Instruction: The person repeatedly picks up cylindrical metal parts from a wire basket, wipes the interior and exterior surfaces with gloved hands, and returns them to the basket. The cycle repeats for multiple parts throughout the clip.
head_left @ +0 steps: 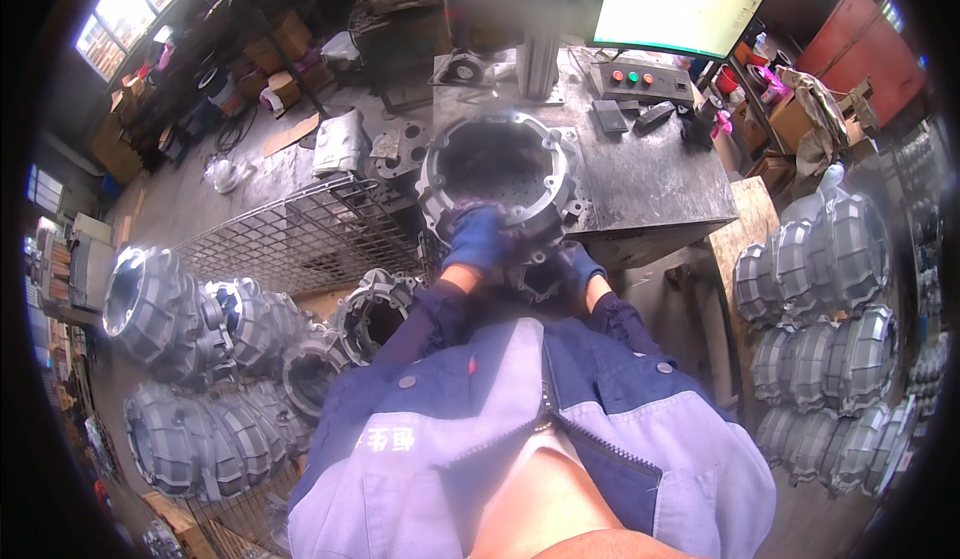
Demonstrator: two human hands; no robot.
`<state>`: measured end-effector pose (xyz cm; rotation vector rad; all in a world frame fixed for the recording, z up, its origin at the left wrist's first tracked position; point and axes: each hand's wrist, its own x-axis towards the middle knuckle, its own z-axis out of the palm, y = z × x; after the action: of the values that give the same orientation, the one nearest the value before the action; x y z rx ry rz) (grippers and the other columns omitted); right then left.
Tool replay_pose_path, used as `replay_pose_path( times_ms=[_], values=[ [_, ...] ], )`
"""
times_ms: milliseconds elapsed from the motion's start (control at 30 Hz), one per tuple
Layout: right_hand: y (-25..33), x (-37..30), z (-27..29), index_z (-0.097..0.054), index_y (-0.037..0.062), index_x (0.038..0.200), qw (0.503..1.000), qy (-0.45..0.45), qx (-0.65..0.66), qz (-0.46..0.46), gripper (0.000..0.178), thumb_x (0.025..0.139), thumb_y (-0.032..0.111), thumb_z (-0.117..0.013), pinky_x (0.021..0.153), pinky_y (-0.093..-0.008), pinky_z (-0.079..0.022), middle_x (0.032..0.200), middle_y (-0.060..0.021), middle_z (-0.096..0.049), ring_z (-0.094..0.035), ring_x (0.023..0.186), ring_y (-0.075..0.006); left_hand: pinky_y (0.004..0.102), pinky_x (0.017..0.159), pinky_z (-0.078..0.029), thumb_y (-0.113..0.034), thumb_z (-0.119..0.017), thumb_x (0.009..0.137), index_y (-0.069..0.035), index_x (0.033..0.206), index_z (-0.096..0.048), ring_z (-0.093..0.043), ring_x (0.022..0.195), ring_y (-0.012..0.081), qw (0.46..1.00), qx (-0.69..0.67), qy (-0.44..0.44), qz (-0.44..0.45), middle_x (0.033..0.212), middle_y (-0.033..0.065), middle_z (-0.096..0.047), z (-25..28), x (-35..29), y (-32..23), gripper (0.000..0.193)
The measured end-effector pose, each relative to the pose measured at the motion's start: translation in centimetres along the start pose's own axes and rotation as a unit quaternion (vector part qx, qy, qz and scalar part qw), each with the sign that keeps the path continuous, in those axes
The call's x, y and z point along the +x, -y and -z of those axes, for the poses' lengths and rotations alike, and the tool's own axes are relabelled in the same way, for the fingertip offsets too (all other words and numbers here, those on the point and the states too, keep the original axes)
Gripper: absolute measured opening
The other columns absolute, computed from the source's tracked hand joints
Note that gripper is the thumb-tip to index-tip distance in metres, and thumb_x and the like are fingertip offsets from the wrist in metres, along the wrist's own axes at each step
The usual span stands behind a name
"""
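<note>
A large ring-shaped cast-metal housing, grey with a bolt-hole flange, is at the near edge of the steel worktable. Its wide round opening faces up toward me. My left hand, in a blue glove, is closed on the near-left part of its rim. Lower and to the right, my right hand, also gloved in blue, is closed at the housing's near-right side, its fingertips partly hidden. Between the hands, a darker ringed metal part shows; I cannot tell whether it belongs to the same casting.
On the worktable stand a button box and a lit monitor on the right, behind a metal column. A wire-mesh cage borders the left. Similar housings are stacked at left, with more stacked castings at right.
</note>
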<state>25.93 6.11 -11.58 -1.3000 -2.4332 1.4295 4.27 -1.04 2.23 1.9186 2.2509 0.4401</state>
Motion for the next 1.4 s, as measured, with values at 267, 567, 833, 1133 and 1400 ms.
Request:
replay_pose_path(
  times_ms=[267,567,833,1133,1400],
  values=[
    [-3.1,1.4,0.7,-0.070,0.0097,0.118,0.865,-0.047,-0.468,0.172,0.029,0.095,0.013,-0.052,0.092,-0.0366,-0.054,0.119,-0.0165,-0.069,-0.067,0.109,-0.0295,0.0409,0.085,-0.051,-0.044,-0.079,0.066,-0.006,0.079,-0.074,-0.069,0.083,0.0356,0.998,-0.049,-0.027,0.034,0.083,0.0197,-0.071,-0.3,-0.4,-1.2,0.041],
    [-1.4,1.0,1.1,-0.067,0.0085,0.121,0.959,-0.008,-0.229,0.166,0.037,0.091,0.029,-0.064,0.091,-0.0379,-0.054,0.118,-0.0172,-0.069,-0.068,0.108,-0.0303,0.0460,0.074,-0.048,-0.047,-0.081,0.066,-0.010,0.075,-0.072,-0.065,0.079,0.0377,0.999,-0.052,-0.010,-0.010,0.076,0.0166,-0.067,0.0,0.1,0.0,0.039],
    [-0.7,-1.1,2.1,-0.064,0.0059,0.126,0.971,-0.003,-0.176,0.162,0.041,0.095,0.032,-0.066,0.084,-0.0371,-0.056,0.117,-0.0148,-0.070,-0.069,0.102,-0.0250,0.0461,0.077,-0.048,-0.037,-0.081,0.066,-0.010,0.076,-0.071,-0.065,0.082,0.0372,1.000,-0.014,-0.025,-0.011,0.080,0.0162,-0.067,-1.5,0.0,-0.4,0.030],
    [-3.5,0.8,0.6,-0.065,-0.0007,0.122,0.993,0.000,-0.014,0.116,0.040,0.097,0.031,-0.063,0.079,-0.0364,-0.055,0.111,-0.0155,-0.071,-0.069,0.096,-0.0221,0.0467,0.079,-0.047,-0.037,-0.083,0.064,-0.010,0.075,-0.069,-0.064,0.082,0.0377,0.997,-0.064,-0.040,0.002,0.078,0.0163,-0.066,-1.1,-0.1,-0.3,0.033],
    [-5.7,2.0,-1.2,-0.066,-0.0029,0.118,0.994,0.018,0.054,0.096,0.039,0.098,0.031,-0.061,0.081,-0.0362,-0.054,0.109,-0.0162,-0.072,-0.068,0.096,-0.0229,0.0438,0.086,-0.051,-0.046,-0.078,0.069,-0.004,0.081,-0.076,-0.070,0.086,0.0380,0.999,-0.048,0.014,0.003,0.082,0.0231,-0.070,0.1,-0.1,-0.4,0.044]
  ],
)
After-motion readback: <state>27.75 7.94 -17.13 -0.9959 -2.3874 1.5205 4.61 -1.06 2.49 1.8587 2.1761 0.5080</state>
